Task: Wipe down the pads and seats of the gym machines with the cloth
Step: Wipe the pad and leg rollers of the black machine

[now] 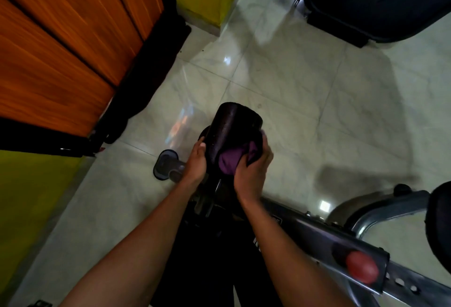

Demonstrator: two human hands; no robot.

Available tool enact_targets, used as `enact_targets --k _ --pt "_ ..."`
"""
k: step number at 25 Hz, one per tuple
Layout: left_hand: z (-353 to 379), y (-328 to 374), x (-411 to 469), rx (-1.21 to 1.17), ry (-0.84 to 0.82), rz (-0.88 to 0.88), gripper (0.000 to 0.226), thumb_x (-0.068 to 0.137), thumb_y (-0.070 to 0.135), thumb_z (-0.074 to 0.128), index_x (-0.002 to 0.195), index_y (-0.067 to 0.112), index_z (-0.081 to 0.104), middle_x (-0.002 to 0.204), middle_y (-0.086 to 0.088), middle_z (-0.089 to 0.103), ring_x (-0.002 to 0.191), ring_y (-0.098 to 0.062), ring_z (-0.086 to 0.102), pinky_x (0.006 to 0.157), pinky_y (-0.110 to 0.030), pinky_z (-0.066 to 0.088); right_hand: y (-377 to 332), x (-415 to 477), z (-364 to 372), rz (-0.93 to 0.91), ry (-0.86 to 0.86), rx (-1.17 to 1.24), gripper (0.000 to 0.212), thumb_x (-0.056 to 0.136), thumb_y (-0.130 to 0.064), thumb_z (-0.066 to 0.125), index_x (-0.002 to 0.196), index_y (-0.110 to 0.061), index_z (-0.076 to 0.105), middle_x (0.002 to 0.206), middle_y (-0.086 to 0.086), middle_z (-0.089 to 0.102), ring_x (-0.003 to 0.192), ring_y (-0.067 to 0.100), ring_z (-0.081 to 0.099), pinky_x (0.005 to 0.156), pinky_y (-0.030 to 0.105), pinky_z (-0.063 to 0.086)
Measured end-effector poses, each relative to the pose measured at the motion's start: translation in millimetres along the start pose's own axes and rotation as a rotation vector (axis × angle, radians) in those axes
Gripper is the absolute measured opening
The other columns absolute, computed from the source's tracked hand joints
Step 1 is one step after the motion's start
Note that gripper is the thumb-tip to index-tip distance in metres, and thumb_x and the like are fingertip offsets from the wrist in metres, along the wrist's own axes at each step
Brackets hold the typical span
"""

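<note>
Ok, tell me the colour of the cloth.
Purple. The head view shows the cloth, gripped by the right hand against the black pad.

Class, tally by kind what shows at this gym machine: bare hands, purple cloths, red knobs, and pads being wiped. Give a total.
Hands: 2, the left hand and the right hand
Cloths: 1, the crumpled purple cloth
Knobs: 1, the round red knob on the grey metal frame
Pads being wiped: 1, the black cylindrical foam pad
Total: 5
</note>
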State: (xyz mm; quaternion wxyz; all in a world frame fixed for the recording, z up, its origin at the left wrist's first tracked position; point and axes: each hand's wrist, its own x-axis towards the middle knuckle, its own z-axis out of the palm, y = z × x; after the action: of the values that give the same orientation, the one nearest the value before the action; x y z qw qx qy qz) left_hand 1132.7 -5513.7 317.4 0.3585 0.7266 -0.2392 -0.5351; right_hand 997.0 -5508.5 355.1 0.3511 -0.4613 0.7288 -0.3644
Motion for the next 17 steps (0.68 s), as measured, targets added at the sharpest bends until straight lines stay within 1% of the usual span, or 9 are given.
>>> enact_targets --k 2,4,7,8,9,10,13,15,17 --pt "5 0 -5 -0.013 0.033 0.020 0.043 0.110 0.015 0.030 0.150 0.004 0.040 0.153 -0.013 0.043 0.142 -0.025 0.040 0.117 -0.030 0.030 4 -43 -5 -0.047 -0.101 -0.122 0.071 0.087 -0.023 0.050 0.155 -0.031 0.029 0.160 0.008 0.025 0.146 0.030 0.033 0.119 0.047 0.035" --pt "9 1 -7 -0.015 0.062 0.020 0.042 0.109 0.012 0.033 0.149 0.005 0.041 0.153 -0.013 0.044 0.141 -0.025 0.041 0.119 -0.034 0.029 2 -48 -4 -0.220 -0.196 -0.295 0.069 0.087 -0.027 0.047 0.155 -0.031 0.031 0.163 0.008 0.019 0.148 0.035 0.027 0.118 0.052 0.034" --pt "15 -4 -13 -0.044 0.088 0.072 0.046 0.103 0.016 0.038 0.147 0.005 0.044 0.152 -0.014 0.045 0.141 -0.027 0.041 0.120 -0.041 0.029 -13 4 6 -0.572 -0.236 -0.503 0.058 0.091 -0.029 0.046 0.149 -0.026 0.047 0.158 0.014 0.032 0.143 0.043 0.032 0.113 0.058 0.036" --pt "16 -6 -15 -0.038 0.091 0.084 0.050 0.100 0.020 0.038 0.147 0.005 0.044 0.152 -0.014 0.045 0.141 -0.026 0.042 0.120 -0.042 0.030 -21 27 9 -0.623 -0.235 -0.545 0.056 0.092 -0.030 0.045 0.148 -0.027 0.048 0.156 0.014 0.035 0.141 0.044 0.034 0.111 0.058 0.038" --pt "16 -8 -16 -0.013 0.085 0.095 0.050 0.100 0.021 0.039 0.148 0.005 0.043 0.152 -0.013 0.045 0.141 -0.025 0.042 0.120 -0.042 0.031 -29 48 11 -0.598 -0.230 -0.561 0.056 0.093 -0.030 0.045 0.148 -0.029 0.047 0.157 0.012 0.035 0.140 0.044 0.036 0.110 0.057 0.040" --pt "14 -6 -15 0.027 0.075 0.096 0.047 0.103 0.017 0.040 0.149 0.006 0.042 0.153 -0.013 0.045 0.140 -0.025 0.042 0.119 -0.041 0.031 -36 66 11 -0.496 -0.214 -0.534 0.055 0.094 -0.028 0.045 0.149 -0.032 0.044 0.158 0.009 0.033 0.138 0.042 0.038 0.109 0.055 0.042" --pt "6 -3 -8 0.006 0.035 0.034 0.042 0.106 0.015 0.042 0.148 0.010 0.044 0.149 -0.013 0.048 0.138 -0.027 0.045 0.117 -0.040 0.033 -36 81 8 -0.049 -0.064 -0.210 0.056 0.098 -0.021 0.053 0.152 -0.030 0.038 0.155 0.005 0.034 0.133 0.036 0.047 0.108 0.047 0.043" --pt "2 1 -8 -0.066 0.008 -0.040 0.043 0.108 0.020 0.039 0.149 0.011 0.043 0.147 -0.011 0.049 0.136 -0.025 0.046 0.112 -0.030 0.034 -21 51 0 0.010 -0.005 -0.090 0.061 0.098 -0.017 0.056 0.155 -0.023 0.035 0.153 0.009 0.034 0.135 0.034 0.048 0.111 0.041 0.041" --pt "4 2 -7 -0.095 0.004 -0.088 0.044 0.108 0.024 0.039 0.150 0.011 0.043 0.147 -0.011 0.050 0.136 -0.026 0.047 0.110 -0.028 0.035 -4 -2 -9 -0.054 -0.081 -0.114 0.064 0.098 -0.015 0.057 0.156 -0.026 0.031 0.156 0.008 0.029 0.140 0.029 0.041 0.113 0.036 0.039"
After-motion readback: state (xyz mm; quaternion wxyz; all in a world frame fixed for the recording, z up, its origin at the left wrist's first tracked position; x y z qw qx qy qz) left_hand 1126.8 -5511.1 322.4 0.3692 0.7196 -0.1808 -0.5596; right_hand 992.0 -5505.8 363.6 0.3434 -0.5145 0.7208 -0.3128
